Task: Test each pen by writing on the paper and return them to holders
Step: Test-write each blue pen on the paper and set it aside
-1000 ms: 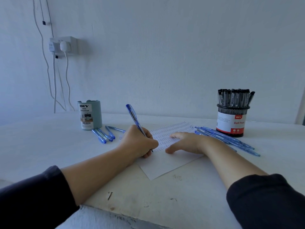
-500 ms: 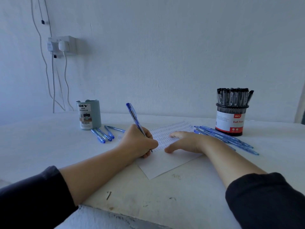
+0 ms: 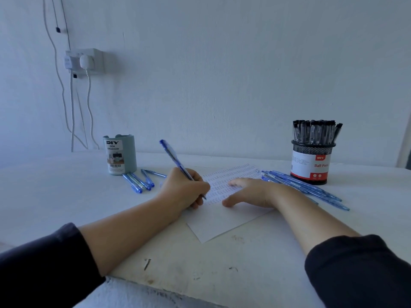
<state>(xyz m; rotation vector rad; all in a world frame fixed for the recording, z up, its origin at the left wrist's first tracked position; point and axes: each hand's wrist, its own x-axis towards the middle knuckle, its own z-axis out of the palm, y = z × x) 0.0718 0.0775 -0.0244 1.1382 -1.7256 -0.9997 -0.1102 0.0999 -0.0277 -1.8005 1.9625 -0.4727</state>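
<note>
My left hand [image 3: 184, 188] grips a blue pen [image 3: 172, 157], its tip pressed on the white paper [image 3: 224, 221] covered in rows of small blue marks. My right hand [image 3: 251, 192] lies flat on the paper with fingers spread. Several blue pens [image 3: 139, 181] lie beside the grey-blue desk organizer [image 3: 120, 155] at the left. More blue pens [image 3: 307, 187] lie in a row at the right, in front of the black mesh holder [image 3: 312, 162], which is full of black-capped pens [image 3: 315, 132].
The white table [image 3: 55, 196] stands against a white wall. A wall socket [image 3: 85, 61] with plugged cables hangs at the upper left. The table's chipped front edge [image 3: 155, 285] runs below my forearms.
The pen and left hand shifted slightly on the paper while writing. The right hand stays flat on the sheet.
</note>
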